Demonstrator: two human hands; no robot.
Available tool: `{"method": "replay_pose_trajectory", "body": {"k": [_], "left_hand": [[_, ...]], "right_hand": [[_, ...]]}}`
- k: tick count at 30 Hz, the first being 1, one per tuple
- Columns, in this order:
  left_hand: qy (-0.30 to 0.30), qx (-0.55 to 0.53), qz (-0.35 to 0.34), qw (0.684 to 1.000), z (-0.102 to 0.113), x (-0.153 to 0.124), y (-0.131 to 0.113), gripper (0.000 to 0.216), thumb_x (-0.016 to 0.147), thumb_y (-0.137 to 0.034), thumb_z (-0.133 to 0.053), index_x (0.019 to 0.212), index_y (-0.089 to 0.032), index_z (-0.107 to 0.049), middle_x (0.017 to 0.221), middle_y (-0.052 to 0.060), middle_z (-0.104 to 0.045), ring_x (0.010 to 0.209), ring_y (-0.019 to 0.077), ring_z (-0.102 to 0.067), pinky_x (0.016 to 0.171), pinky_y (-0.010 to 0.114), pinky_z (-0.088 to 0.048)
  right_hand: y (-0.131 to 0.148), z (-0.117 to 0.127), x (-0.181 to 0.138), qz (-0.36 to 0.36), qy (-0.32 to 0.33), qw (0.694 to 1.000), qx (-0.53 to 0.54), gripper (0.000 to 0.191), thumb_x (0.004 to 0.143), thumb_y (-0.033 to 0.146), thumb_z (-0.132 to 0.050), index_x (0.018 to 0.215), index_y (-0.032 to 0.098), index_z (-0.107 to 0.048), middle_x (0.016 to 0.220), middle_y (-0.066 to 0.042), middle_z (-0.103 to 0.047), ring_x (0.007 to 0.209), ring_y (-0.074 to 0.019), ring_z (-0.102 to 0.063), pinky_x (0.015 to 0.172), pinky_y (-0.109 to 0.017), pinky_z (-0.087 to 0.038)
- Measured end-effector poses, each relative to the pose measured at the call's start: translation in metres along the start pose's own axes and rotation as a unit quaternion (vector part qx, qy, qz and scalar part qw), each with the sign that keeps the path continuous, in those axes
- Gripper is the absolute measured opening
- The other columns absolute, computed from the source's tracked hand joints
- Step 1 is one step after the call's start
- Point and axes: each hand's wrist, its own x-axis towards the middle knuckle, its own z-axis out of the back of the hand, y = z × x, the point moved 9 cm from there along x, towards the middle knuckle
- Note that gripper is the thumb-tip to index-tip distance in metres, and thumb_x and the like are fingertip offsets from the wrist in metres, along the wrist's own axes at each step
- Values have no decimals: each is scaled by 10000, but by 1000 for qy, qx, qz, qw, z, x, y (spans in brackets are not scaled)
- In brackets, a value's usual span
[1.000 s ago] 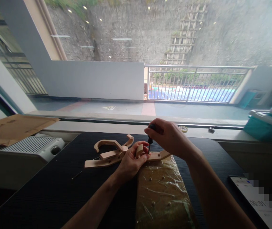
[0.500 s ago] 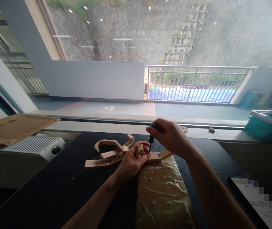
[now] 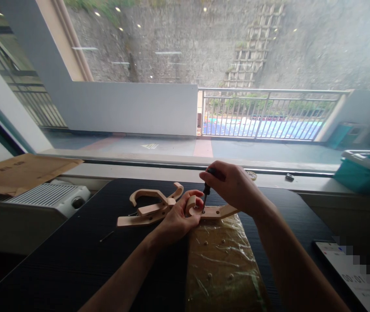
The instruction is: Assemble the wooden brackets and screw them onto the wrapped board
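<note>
My right hand [image 3: 228,182] is closed around the dark handle of a screwdriver [image 3: 206,190]. The shaft points down, its tip at a hole in a pale wooden hook [image 3: 212,212]. That hook lies across the far end of a board wrapped in clear plastic [image 3: 220,264]. My left hand [image 3: 180,215] grips the curled end of the same hook, fingers wrapped round it. To the left, several more wooden hooks [image 3: 136,221] lie in a loose pile, with a long thin screw [image 3: 107,236] near them on the black table.
The black table [image 3: 58,255] ends near a windowsill. A phone [image 3: 344,273] showing a timer lies at the right. A roll of tape [image 3: 251,175] and a small dark object [image 3: 289,177] are on the sill, beside a teal bin [image 3: 357,173]. Cardboard [image 3: 25,169] rests over a white heater [image 3: 48,197] at left.
My left thumb has drawn back from the screwdriver tip, uncovering the hole there. My right hand stays on the handle in nearly the same place.
</note>
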Motion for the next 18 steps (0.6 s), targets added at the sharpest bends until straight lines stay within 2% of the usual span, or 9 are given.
{"method": "replay_pose_trajectory", "body": {"k": [4,9,13,18], "left_hand": [[0,-30,7,1000,0,0,1,577,700,-155,-609,1233,-239,-404,955,2,-578,846,102,-558,732,189,-434],[-6,-51,8,999,-1,0,5,639,709,-165,-604,1291,-255,-357,1012,14,-576,793,89,-554,705,183,-438],[-11,-53,8,999,-2,0,6,623,709,-168,-609,1281,-257,-380,947,-5,-566,723,72,-535,660,170,-429],[-28,-42,3,999,-2,1,5,579,694,-172,-636,1231,-250,-433,926,-12,-550,763,81,-541,710,186,-439]], "right_hand": [[2,1,0,-3,-13,1000,-12,321,839,472,-481,698,193,-551,528,35,-473,484,-72,-359,459,-243,-228],[9,0,-2,5,14,1000,-4,305,841,463,-479,759,199,-608,544,28,-507,494,-78,-387,473,-250,-239],[11,-1,-3,16,29,999,2,276,853,433,-472,811,208,-626,556,29,-522,504,-80,-405,478,-248,-246],[9,-2,-1,19,16,1000,0,296,848,458,-480,754,198,-587,561,27,-518,504,-78,-381,480,-246,-242]]}}
